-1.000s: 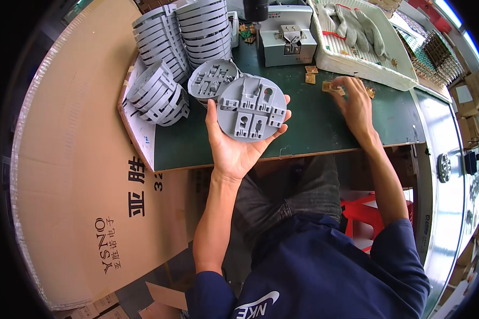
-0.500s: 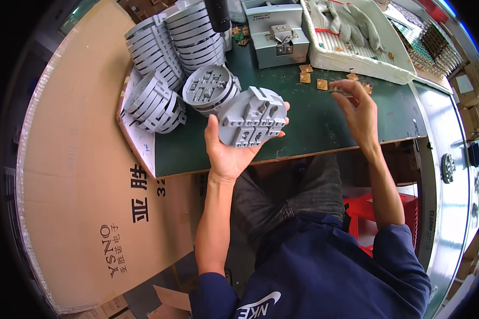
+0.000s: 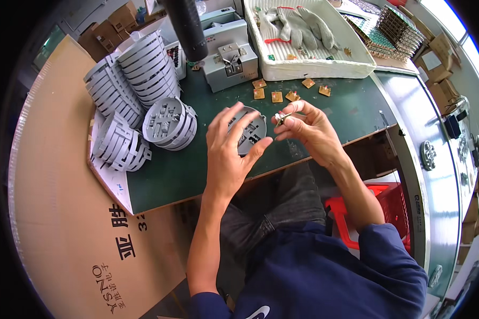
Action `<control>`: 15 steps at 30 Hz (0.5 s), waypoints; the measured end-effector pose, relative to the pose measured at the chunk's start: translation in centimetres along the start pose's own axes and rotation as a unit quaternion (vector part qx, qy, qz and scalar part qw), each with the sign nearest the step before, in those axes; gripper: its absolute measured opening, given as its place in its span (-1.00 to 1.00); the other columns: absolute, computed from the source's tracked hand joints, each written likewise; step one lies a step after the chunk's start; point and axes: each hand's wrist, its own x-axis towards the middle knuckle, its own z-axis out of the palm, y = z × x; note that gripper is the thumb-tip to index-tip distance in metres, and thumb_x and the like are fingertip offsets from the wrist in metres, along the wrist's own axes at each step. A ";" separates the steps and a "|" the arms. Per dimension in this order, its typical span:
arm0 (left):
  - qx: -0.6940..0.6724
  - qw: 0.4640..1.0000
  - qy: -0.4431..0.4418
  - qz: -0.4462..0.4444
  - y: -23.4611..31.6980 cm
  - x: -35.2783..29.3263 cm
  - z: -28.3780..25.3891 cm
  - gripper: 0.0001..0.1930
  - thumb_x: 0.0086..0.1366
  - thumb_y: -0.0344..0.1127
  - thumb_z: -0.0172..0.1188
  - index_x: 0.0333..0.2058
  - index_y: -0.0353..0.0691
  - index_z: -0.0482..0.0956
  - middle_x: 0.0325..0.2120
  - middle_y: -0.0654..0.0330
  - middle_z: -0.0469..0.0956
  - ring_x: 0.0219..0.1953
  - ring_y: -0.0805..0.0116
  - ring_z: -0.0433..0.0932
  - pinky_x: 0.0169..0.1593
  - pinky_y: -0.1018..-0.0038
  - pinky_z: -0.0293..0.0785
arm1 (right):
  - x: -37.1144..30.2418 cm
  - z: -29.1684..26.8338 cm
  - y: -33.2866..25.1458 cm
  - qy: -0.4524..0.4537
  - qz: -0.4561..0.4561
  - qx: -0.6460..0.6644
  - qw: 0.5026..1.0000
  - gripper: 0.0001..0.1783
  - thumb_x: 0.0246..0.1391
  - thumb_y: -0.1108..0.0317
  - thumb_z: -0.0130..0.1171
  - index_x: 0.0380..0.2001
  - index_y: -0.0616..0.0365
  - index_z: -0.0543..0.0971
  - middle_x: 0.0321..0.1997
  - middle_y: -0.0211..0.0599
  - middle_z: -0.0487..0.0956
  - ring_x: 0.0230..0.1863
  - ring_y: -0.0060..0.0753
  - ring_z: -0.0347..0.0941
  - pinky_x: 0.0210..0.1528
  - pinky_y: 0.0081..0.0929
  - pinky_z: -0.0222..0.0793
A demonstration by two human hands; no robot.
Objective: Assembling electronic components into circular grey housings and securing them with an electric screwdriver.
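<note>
A round grey plastic housing [image 3: 258, 127] lies on the green table with its moulded inner side up. My left hand [image 3: 230, 146] hovers over it, fingers spread and holding nothing, covering its left part. Just to the right, my right hand [image 3: 315, 130] pinches a small circuit board [image 3: 283, 120] between thumb and fingers. Several similar small square boards [image 3: 277, 97] are scattered on the table beyond the hands.
Stacks of grey housings [image 3: 148, 66] stand at the left, with a shorter stack [image 3: 170, 125] nearer. At the back are a grey metal device [image 3: 230, 66], a dark cylinder [image 3: 185, 26] overhead and a white foam tray [image 3: 324, 70] holding gloves [image 3: 298, 26]. A red stool [image 3: 346, 223] stands below.
The grey housing has gone from my left hand onto the table, and that hand has opened. My right hand has come left, toward the housing, with the small board.
</note>
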 end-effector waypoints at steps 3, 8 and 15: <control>-0.134 0.988 -0.022 -0.072 2.0 0.4 -0.4 -0.66 0.31 -0.12 0.40 -0.04 -0.18 0.71 0.08 0.09 0.61 0.13 0.09 0.56 0.19 0.23 0.45 | -0.1 0.6 0.5 -0.013 -0.001 -0.011 1.000 -0.81 0.28 0.45 0.30 -0.07 0.16 0.57 -0.07 -0.29 0.66 -0.14 -0.48 0.63 -0.09 -0.48 0.62; -0.347 0.920 -0.026 -0.180 1.2 -0.1 -0.3 -0.70 0.37 -0.17 0.38 -0.08 -0.29 0.71 -0.09 0.15 0.71 -0.03 0.36 0.65 0.06 0.41 0.53 | 0.2 2.3 0.8 -0.020 -0.027 -0.066 0.997 -0.79 0.25 0.47 0.33 -0.08 0.19 0.58 -0.07 -0.31 0.66 -0.13 -0.52 0.62 -0.07 -0.49 0.61; -0.510 0.820 -0.017 -0.259 1.1 -0.8 -1.1 -0.65 0.40 -0.20 0.37 -0.04 -0.40 0.67 -0.15 0.21 0.68 -0.07 0.57 0.59 0.07 0.56 0.51 | -0.9 4.6 -0.5 -0.022 -0.242 -0.479 0.844 -0.58 0.04 0.57 0.45 0.00 0.20 0.64 -0.04 -0.26 0.66 -0.14 -0.43 0.65 -0.02 -0.43 0.62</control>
